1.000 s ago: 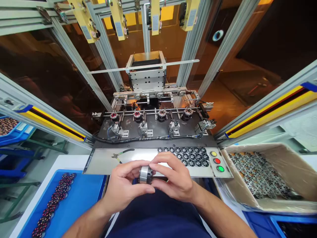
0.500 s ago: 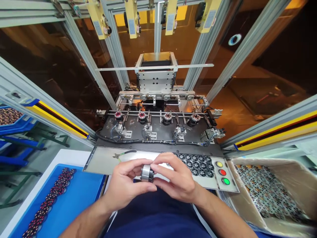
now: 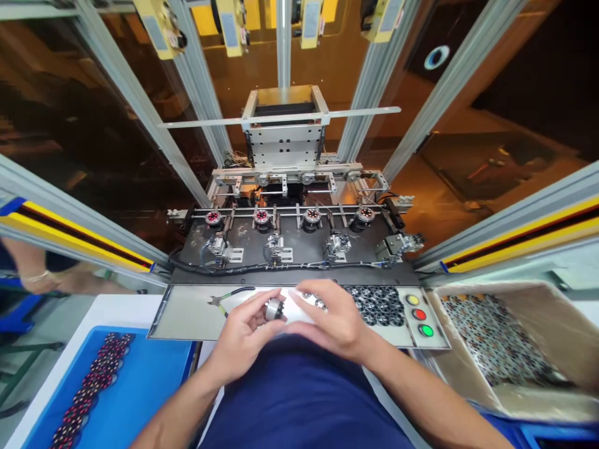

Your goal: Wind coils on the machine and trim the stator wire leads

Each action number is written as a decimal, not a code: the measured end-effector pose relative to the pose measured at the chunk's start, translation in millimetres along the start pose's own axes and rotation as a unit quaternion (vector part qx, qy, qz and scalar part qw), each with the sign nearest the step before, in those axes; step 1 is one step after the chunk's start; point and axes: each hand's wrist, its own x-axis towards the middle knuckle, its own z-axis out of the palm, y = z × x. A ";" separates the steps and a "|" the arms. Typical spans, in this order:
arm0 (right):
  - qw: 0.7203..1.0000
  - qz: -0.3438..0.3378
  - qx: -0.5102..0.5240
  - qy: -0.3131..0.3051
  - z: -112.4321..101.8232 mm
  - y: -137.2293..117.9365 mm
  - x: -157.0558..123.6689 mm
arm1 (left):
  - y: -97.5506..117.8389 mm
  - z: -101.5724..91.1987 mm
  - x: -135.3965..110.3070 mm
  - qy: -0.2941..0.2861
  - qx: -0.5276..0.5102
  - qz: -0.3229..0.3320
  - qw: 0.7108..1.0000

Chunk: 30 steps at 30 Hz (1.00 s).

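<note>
My left hand [image 3: 243,337] pinches a small silver ring-shaped motor part [image 3: 273,309] between thumb and fingers, just above the metal shelf [image 3: 187,308]. My right hand [image 3: 332,321] lies right beside it, fingers curled over the shelf and touching the part's right side. Several black round parts [image 3: 377,302] lie on the shelf just right of my right hand. Behind the shelf, the machine bed [image 3: 299,246] holds a row of coil-wound stators [image 3: 262,216] on fixtures.
Green-handled cutters [image 3: 224,298] lie on the shelf's left. Yellow, red and green buttons [image 3: 418,313] sit at its right end. A blue tray [image 3: 140,380] with a row of wound stators is at lower left. A cardboard box [image 3: 547,349] of parts is right. Another person's arm [image 3: 37,274] shows far left.
Both hands moved forward with the silver part, from over my lap to over the metal shelf. The camera shifted, and another person's arm came into view at the left.
</note>
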 end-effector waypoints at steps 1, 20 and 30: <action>0.998 0.053 -0.025 0.012 -7.1 6.4 -12.9 | -18.4 4.5 6.9 -0.011 0.079 0.023 0.997; 0.948 0.316 0.003 -0.033 -9.7 -25.0 -134.5 | -177.5 83.5 54.9 -0.075 0.279 0.172 0.942; 0.943 0.088 0.127 -0.295 182.9 24.9 -70.4 | -193.4 9.6 -56.2 0.251 0.289 0.079 0.920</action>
